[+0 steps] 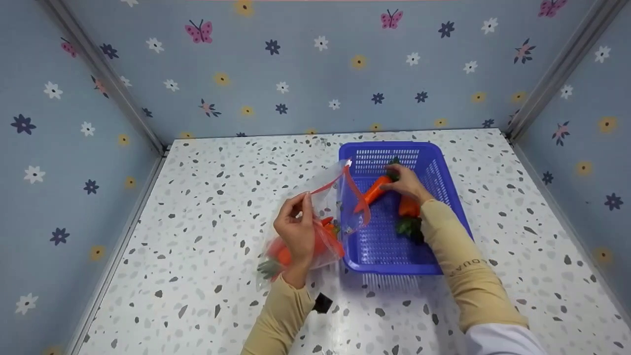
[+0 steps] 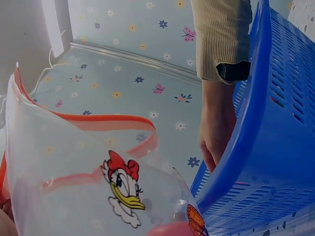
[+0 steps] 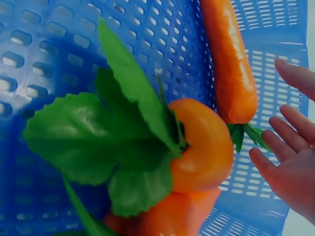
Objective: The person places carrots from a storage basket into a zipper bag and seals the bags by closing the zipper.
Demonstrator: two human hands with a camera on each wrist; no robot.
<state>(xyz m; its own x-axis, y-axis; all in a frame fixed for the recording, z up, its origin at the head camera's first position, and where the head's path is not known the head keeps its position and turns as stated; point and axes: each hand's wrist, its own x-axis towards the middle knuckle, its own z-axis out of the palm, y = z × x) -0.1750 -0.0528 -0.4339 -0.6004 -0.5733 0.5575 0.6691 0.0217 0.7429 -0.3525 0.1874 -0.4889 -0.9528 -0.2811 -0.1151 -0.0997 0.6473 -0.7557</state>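
Note:
My left hand [image 1: 298,227] pinches the rim of a clear zip bag [image 1: 329,199] with a red zip band, its mouth spread toward the basket. Red and orange produce with green leaves shows through the plastic, and a cartoon duck [image 2: 125,189] is printed on it. Inside the blue basket [image 1: 384,268], my right hand [image 1: 406,183] is at the leafy end of an orange carrot [image 1: 375,191]. The right wrist view shows that hand's fingers [image 3: 290,135] spread, beside the carrot [image 3: 231,69] and apart from it.
Near the basket's right side lie an orange fruit [image 3: 209,142] with large green leaves [image 3: 74,137] and another orange piece [image 3: 172,216] under it. A small black square [image 1: 323,303] is on the speckled table [image 1: 197,222]. Flower-patterned panels [image 1: 315,69] enclose the table.

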